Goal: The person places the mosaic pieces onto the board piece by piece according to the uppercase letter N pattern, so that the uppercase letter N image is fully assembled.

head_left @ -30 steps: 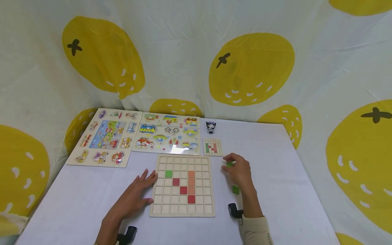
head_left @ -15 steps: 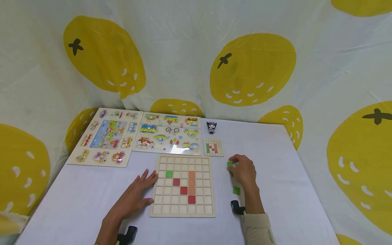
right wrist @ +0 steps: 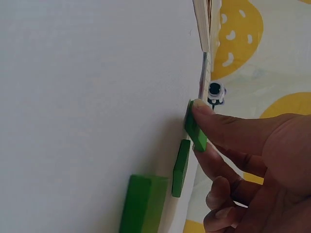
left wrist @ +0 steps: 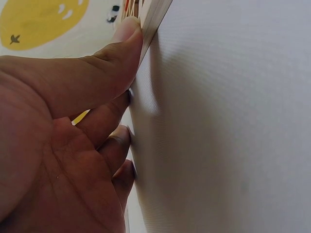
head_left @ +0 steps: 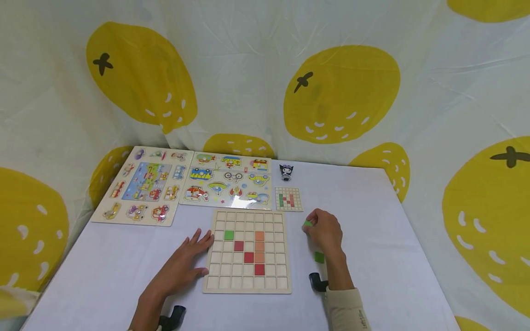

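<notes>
My right hand [head_left: 325, 232] pinches a green square tile [right wrist: 195, 127] between thumb and forefinger, just right of the wooden grid board [head_left: 247, 288]. In the right wrist view the tile is tilted, close to the white tabletop. Two more green tiles lie nearby: one green tile [right wrist: 181, 168] just beneath the pinched one, another green tile [head_left: 319, 257] closer to the wrist. My left hand [head_left: 181, 264] rests with spread fingers along the board's left edge, its thumb [left wrist: 127, 41] touching the side. One green, several red and orange tiles sit in the board's cells.
Behind the board lie two picture puzzle boards, a square one [head_left: 99, 212] and a wide one [head_left: 267, 184]. A small pattern card [head_left: 288, 199] and a black-and-white figurine [head_left: 285, 172] stand at the back. A patterned cloth [head_left: 240, 69] hangs behind the table.
My right hand drew slightly right over the green tiles, then came back left with one pinched at its fingertips. My left hand and the board have stayed in place.
</notes>
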### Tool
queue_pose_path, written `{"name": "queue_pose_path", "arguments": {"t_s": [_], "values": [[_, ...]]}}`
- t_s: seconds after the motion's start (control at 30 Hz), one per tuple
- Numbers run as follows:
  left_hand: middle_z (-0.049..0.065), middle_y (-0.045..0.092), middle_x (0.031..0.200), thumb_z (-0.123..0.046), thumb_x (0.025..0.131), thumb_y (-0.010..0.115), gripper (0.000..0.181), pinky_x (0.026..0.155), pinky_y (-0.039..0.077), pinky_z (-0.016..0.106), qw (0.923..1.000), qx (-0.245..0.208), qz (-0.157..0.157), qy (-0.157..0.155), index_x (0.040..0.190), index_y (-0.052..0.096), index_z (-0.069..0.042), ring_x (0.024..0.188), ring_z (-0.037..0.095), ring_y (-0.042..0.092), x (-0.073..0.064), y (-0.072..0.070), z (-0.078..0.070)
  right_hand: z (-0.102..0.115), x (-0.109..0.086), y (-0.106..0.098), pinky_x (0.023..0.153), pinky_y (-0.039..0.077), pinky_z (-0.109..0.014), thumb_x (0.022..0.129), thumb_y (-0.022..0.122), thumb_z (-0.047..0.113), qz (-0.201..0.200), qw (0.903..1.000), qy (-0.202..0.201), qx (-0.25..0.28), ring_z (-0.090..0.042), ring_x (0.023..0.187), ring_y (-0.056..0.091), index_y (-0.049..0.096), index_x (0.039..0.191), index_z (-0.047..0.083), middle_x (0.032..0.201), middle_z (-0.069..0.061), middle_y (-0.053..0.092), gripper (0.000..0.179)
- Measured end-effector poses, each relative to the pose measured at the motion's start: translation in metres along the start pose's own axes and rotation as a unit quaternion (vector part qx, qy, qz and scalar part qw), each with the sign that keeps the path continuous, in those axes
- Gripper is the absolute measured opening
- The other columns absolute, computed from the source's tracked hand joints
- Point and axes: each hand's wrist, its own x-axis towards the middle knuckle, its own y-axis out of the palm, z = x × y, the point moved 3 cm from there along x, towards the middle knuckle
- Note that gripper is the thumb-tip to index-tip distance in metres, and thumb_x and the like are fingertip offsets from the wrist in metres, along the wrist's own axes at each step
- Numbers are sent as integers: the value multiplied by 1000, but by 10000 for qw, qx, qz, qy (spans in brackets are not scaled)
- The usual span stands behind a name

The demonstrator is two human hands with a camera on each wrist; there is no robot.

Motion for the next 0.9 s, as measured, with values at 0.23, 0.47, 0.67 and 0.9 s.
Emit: {"name": "queue_pose_path", "arguments": {"t_s": [0.23, 0.47, 0.67, 0.9], "values": [[0, 34, 173, -11, 78, 91, 97, 136, 12, 60, 10000, -19, 66, -64, 163, 44, -16, 167, 34, 15, 1, 1, 2, 6, -8, -1, 58, 39, -30, 84, 88, 11, 109, 9995, 6, 292, -23, 76, 57, 75, 95, 15, 80, -3, 64, 17], [1, 34, 173, -11, 78, 92, 97, 136, 12, 60, 10000, -4, 57, -39, 163, 44, -16, 167, 34, 15, 1, 2, 2, 21, -22, 1, 60, 39, -30, 84, 89, 15, 121, 9984, -187, 518, -23, 77, 58, 77, 93, 17, 79, -2, 69, 16], [2, 35, 173, -10, 77, 92, 97, 135, 13, 60, 10000, 32, 19, -27, 162, 45, -15, 167, 34, 16, 1, 3, 1, 38, -39, 8, 59, 35, -31, 85, 89, 15, 162, 9960, -355, 801, -20, 74, 52, 76, 93, 20, 80, 2, 70, 16], [0, 33, 173, -11, 79, 92, 98, 136, 12, 60, 9999, 60, 70, -82, 163, 43, -17, 167, 33, 15, 1, 3, 2, 57, -58, 17, 57, 38, -28, 88, 87, 17, 356, 9922, -459, 1101, -19, 73, 51, 75, 95, 21, 81, 3, 69, 14]]}}
